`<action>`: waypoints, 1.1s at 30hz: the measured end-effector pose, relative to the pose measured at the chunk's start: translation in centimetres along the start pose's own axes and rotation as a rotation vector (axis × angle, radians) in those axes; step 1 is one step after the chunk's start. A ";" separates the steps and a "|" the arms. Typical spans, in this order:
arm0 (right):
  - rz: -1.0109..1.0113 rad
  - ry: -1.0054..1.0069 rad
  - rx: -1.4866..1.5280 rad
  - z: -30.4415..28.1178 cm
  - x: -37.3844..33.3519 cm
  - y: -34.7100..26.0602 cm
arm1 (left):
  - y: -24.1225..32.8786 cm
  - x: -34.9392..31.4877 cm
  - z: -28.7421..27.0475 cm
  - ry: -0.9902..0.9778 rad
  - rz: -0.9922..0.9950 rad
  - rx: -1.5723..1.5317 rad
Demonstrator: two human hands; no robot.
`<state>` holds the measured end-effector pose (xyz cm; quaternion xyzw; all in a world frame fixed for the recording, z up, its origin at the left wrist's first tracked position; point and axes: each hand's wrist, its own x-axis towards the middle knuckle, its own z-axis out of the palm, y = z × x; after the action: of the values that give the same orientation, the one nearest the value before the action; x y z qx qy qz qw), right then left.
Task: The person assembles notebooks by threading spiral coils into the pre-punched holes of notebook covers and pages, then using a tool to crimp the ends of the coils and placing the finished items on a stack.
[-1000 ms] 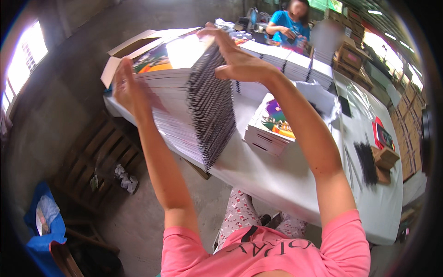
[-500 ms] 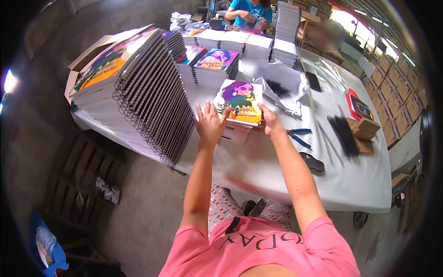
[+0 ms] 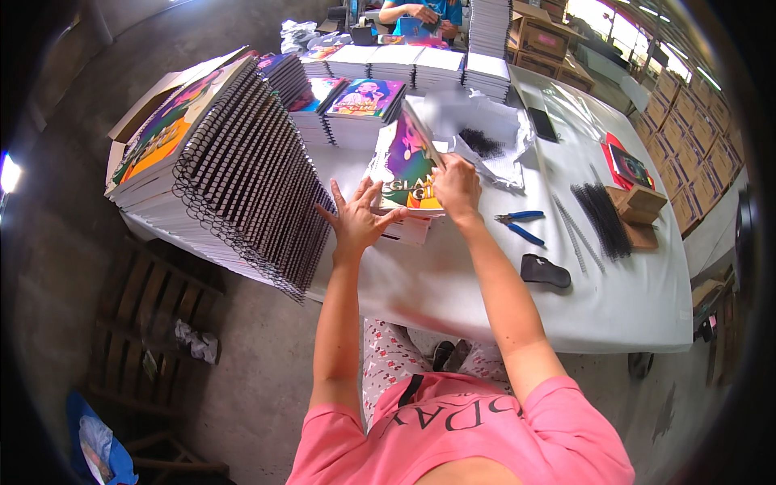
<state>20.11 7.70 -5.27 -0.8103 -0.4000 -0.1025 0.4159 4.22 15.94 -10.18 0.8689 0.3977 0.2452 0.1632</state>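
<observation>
Stacked brown cardboard boxes (image 3: 679,141) line the right side. Toward the top is a co-worker (image 3: 421,13) in a blue shirt (image 3: 390,14). At lower left are a dark slatted wooden pallet (image 3: 151,301), crumpled whitish plastic (image 3: 196,341) and a bright blue bag (image 3: 121,463).

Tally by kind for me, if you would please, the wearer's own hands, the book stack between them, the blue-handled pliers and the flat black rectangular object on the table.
Wearer's hands (left hand, right hand): 2
Book stack between them: 1
Blue-handled pliers: 1
Flat black rectangular object: 1
Total: 5
</observation>
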 end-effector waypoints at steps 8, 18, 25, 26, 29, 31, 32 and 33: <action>0.304 0.026 0.510 -2.5 1.8 5.7 | 0.8 0.3 0.2 -0.003 0.004 0.125; 0.378 -0.203 1.657 -10.1 -8.6 5.8 | 11.1 -7.1 0.6 0.342 -0.029 -1.658; 0.170 -0.452 0.840 -15.2 -11.6 14.0 | 6.2 -9.8 2.2 -0.193 0.122 -1.182; 0.177 -0.447 0.751 -14.8 -12.4 13.6 | 6.1 -10.4 3.5 -0.219 0.076 -1.308; 0.383 -0.451 1.049 -13.2 -13.9 13.5 | 7.3 -11.7 5.2 -0.187 -0.036 -1.361; 0.325 -0.481 1.081 -13.0 -14.4 14.0 | 8.1 -12.2 5.0 -0.178 -0.085 -1.289; 0.277 -0.533 1.032 -12.8 -14.5 14.4 | 7.9 -12.5 5.4 -0.212 -0.093 -1.272; 0.228 -0.585 0.982 -12.7 -14.7 14.6 | 7.3 -12.8 6.0 -0.245 -0.101 -1.255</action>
<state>23.29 -15.01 -13.22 -0.5550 -0.4090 0.3684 0.6236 4.78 0.97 -15.41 0.6101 0.1977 0.3222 0.6964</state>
